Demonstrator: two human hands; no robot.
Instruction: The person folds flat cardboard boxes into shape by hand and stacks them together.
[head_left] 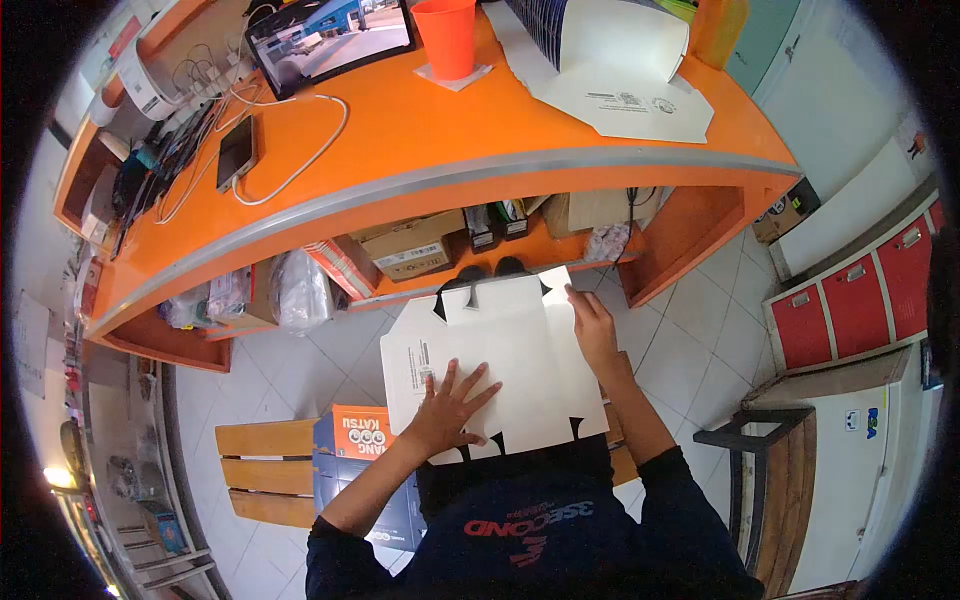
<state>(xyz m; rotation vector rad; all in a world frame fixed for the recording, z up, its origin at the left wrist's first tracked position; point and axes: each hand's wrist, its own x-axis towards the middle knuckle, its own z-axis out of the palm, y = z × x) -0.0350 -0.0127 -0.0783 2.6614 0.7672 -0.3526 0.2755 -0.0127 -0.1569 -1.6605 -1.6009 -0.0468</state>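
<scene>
A white flat box blank (535, 365) with dark notches along its edges lies across my lap, its printed side flap at the left. My left hand (447, 412) rests flat on the blank with the fingers spread. At the blank's far right corner, my right hand (594, 328) is closed on the edge, fingertips at the rim. The underside of the sheet is hidden. Beside my left forearm, a stack of printed blue and orange box blanks (365, 465) sits on a slatted wooden bench (265, 472).
An orange counter (400, 130) curves ahead, with a phone (237, 153), a tablet (330, 40), an orange cup (446, 40) and more white box blanks (640, 110) on it. Cartons (410, 250) fill the shelf below. A wooden chair (775, 480) stands at the right.
</scene>
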